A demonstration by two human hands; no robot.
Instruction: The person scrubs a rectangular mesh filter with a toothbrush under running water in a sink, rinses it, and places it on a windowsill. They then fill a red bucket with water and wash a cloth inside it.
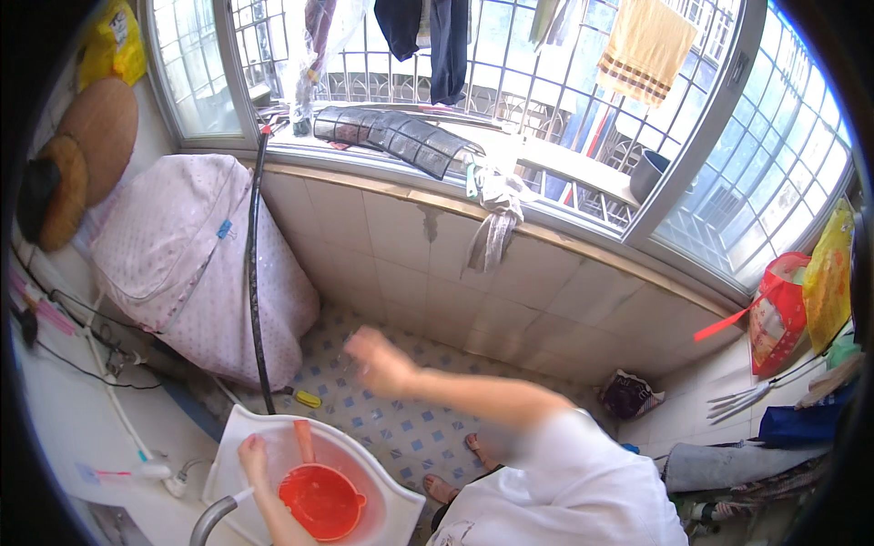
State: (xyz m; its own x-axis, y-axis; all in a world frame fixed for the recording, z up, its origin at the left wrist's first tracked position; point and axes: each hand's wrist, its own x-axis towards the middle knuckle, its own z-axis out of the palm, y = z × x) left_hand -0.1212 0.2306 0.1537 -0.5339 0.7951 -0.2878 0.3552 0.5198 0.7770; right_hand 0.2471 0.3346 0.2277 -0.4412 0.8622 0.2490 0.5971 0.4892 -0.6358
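Observation:
A red plastic dipper lies in a white sink, its handle towards the sink's back rim. My left hand is over the left part of the sink, beside the dipper's handle and beyond the curved metal faucet. Its fingers look curled, but their undersides are hidden. My right hand is raised over the tiled floor, away from the sink, with the arm stretched out. It is blurred, its fingers look partly bent, and I make out no object in it.
A cloth-covered bulky object stands at the left, with a long black pole before it. A yellow object lies on the floor. A grey rag hangs from the window ledge. Bags and cloths line the right wall, near a dark bag.

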